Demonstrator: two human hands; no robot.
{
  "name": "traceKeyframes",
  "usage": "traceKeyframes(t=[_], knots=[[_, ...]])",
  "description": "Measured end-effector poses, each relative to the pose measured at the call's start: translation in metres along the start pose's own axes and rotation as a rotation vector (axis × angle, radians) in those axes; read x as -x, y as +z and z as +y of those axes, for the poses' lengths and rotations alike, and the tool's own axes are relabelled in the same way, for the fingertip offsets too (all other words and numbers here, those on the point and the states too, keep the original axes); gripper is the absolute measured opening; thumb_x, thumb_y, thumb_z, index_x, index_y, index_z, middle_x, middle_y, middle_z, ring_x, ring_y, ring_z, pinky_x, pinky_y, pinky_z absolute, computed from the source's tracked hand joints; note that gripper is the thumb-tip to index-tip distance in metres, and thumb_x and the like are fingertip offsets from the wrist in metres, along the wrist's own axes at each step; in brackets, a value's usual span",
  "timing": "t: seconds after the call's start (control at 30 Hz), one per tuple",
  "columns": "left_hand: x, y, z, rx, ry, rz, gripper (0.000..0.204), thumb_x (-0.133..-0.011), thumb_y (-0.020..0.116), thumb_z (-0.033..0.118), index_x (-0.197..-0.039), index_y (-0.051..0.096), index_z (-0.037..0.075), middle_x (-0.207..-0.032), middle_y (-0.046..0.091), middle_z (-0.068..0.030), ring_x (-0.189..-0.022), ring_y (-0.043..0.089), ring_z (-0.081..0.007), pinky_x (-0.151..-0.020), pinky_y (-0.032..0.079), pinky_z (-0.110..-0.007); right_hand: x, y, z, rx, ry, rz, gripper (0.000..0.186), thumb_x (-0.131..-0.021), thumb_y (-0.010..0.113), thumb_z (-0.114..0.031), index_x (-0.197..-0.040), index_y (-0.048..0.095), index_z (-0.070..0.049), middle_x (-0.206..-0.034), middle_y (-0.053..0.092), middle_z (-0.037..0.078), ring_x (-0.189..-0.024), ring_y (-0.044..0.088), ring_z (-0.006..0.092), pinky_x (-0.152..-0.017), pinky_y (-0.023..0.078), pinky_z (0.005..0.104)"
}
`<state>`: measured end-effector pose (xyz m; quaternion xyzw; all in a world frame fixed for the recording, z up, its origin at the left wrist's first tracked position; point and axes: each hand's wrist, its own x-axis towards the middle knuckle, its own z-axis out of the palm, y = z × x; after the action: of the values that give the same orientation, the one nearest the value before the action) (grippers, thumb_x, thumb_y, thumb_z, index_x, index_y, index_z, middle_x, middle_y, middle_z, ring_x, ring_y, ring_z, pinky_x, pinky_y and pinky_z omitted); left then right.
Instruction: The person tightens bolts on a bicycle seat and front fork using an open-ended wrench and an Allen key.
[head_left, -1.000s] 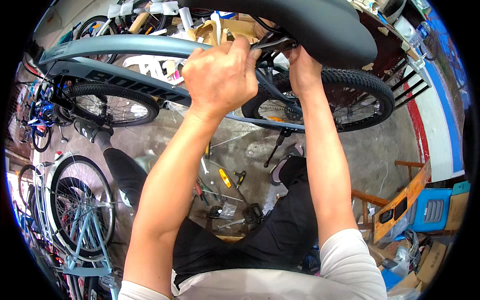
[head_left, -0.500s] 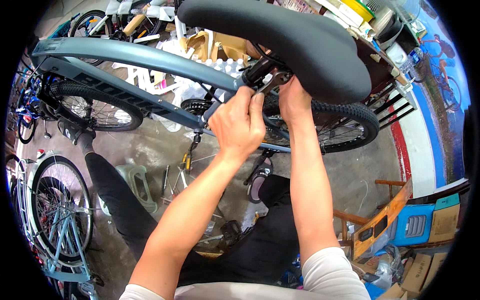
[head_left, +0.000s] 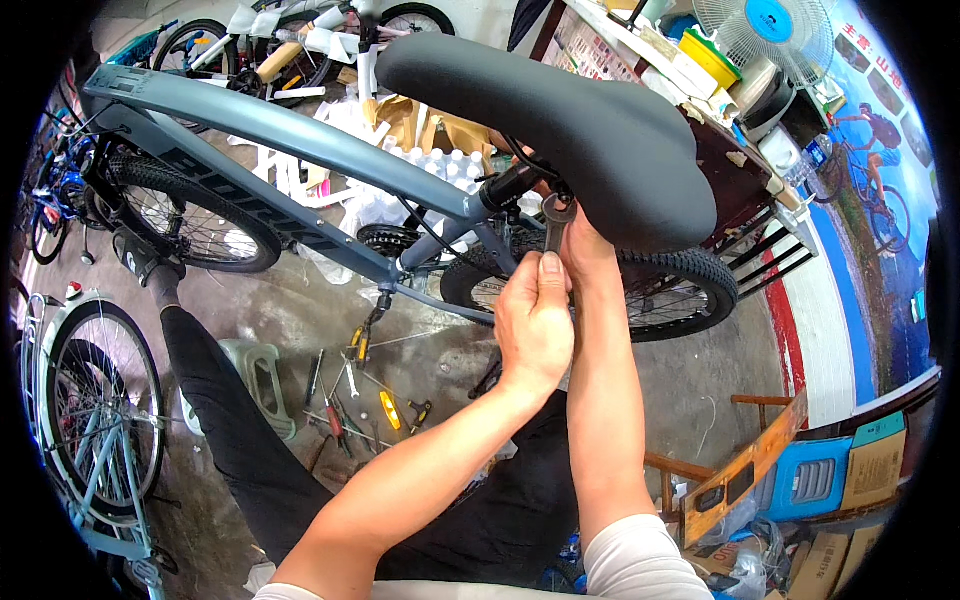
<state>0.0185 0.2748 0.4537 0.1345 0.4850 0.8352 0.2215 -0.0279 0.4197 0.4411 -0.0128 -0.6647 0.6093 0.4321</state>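
Note:
A grey-blue bicycle stands across in front of me, its black saddle nearest. My left hand is closed around the lower end of a metal wrench. The wrench points up, and its head sits at the clamp area beneath the saddle, beside the black seat post. My right hand reaches up under the saddle's right part, next to the wrench head. Its fingers are mostly hidden by the saddle and wrench, so what they hold cannot be seen.
On the floor lie a yellow-handled tool, a red-handled screwdriver and other tools. A pale green stool stands by my left leg. Other bicycles are at left; a blue stool and cartons lie at right.
My left hand has moved down and to the right, swinging the wrench from slanting lower-left to nearly straight down. My right hand stays under the saddle. The view has shifted slightly.

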Motion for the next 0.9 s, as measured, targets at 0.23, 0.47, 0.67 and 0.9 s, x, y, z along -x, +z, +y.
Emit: traceKeyframes(t=[0.23,0.47,0.67,0.9], knots=[[0.027,0.027,0.051,0.537,-0.474,-0.026,0.032,-0.11,0.046,0.033,-0.086,0.053,0.014,-0.067,0.037,0.0073,-0.057,0.03,-0.0063,-0.054,0.029,-0.026,0.009,-0.008,-0.006,0.026,0.029,-0.041,0.037,-0.109,0.045,-0.032,-0.133,0.059,-0.007,-0.131,0.063,0.006,-0.122,0.06,0.0195,-0.103,0.049,0.0391],[0.02,-0.002,0.092,1.438,-0.983,-0.483,0.034,-0.109,0.041,0.037,-0.088,0.054,0.015,-0.063,0.034,0.0075,-0.052,0.031,-0.0073,-0.058,0.033,-0.027,0.007,-0.006,-0.011,0.037,0.018,-0.061,0.038,-0.109,0.046,-0.034,-0.134,0.058,-0.008,-0.132,0.063,0.006,-0.123,0.061,0.0201,-0.104,0.049,0.0399],[0.002,-0.053,0.094,0.843,-0.919,-0.559,0.027,-0.109,0.047,0.033,-0.105,0.058,0.009,-0.068,0.039,0.0061,-0.054,0.033,-0.0058,-0.057,0.033,-0.025,0.003,0.001,0.001,0.001,-0.02,-0.072,0.039,-0.109,0.047,-0.035,-0.135,0.058,-0.008,-0.133,0.063,0.006,-0.123,0.061,0.0207,-0.104,0.049,0.0407],[-0.02,-0.124,0.087,-0.945,0.156,-0.47,0.031,-0.105,0.051,0.035,-0.094,0.06,0.007,-0.068,0.055,-0.0041,-0.054,0.053,-0.0215,-0.052,0.042,-0.037,-0.003,0.013,0.002,-0.026,-0.031,0.008,0.042,-0.107,0.049,-0.041,-0.136,0.057,-0.011,-0.133,0.063,0.005,-0.122,0.062,0.0203,-0.105,0.048,0.043]])
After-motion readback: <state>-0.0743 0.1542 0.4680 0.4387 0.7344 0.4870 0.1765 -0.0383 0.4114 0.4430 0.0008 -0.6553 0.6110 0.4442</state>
